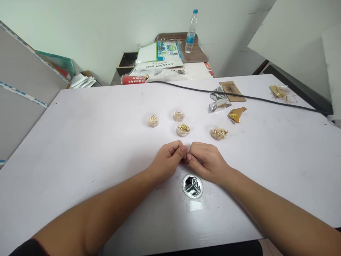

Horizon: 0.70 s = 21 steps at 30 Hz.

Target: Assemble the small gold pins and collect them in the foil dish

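My left hand [170,158] and my right hand [207,160] meet over the white table, thumbs and fingertips pinched together. A tiny thin piece shows between them; its kind is too small to make out. Just beyond the hands stands a small clear dish of gold pins [183,130]. Behind and to its left are two more dishes with thin gold pieces, a left dish [152,121] and a back dish [178,116]. Off to the right sits a dish of larger gold pins [219,133]. Below my hands lies a round mirror-like disc [192,186] under clear film.
A black cable [194,89] crosses the far side of the white table [93,142]. Silver foil [220,101], gold foil [237,115], a brown card [232,91] and a bag of gold bits [281,92] lie at the right. Behind the table stands a water bottle [190,37].
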Motion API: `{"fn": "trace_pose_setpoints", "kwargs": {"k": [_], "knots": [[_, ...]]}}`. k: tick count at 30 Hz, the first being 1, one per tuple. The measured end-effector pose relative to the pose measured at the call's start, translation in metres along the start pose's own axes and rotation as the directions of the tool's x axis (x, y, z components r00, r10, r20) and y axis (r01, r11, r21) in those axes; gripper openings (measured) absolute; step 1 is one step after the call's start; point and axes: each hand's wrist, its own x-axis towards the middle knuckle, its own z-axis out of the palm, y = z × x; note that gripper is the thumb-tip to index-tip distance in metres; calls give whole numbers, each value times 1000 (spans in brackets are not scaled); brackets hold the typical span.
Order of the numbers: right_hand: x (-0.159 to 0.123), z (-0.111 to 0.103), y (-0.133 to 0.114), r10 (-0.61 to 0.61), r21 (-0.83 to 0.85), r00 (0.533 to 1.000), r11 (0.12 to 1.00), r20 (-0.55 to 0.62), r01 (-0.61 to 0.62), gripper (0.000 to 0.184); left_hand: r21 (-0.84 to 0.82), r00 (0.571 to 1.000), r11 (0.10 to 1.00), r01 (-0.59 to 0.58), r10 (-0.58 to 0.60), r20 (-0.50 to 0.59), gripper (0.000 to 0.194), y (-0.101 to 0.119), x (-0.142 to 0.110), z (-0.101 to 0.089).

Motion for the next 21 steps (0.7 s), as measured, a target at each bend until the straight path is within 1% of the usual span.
{"fn": "trace_pose_setpoints", "kwargs": {"k": [4,8,13,21], "knots": [[1,0,0,-27,24,999,999,-41,28,25,-22,1000,1000,21,-22,-14,47,0,0,0],[1,0,-1,-27,43,995,999,-101,32,28,-76,1000,997,29,-30,-8,43,-4,0,0],[4,-2,-3,-7,75,987,997,-163,19,28,-144,1000,989,-8,8,-2,40,-9,2,-2],[3,-2,1,48,64,980,997,-191,-36,23,-196,1000,980,-26,27,1,37,-10,2,-2]]}}
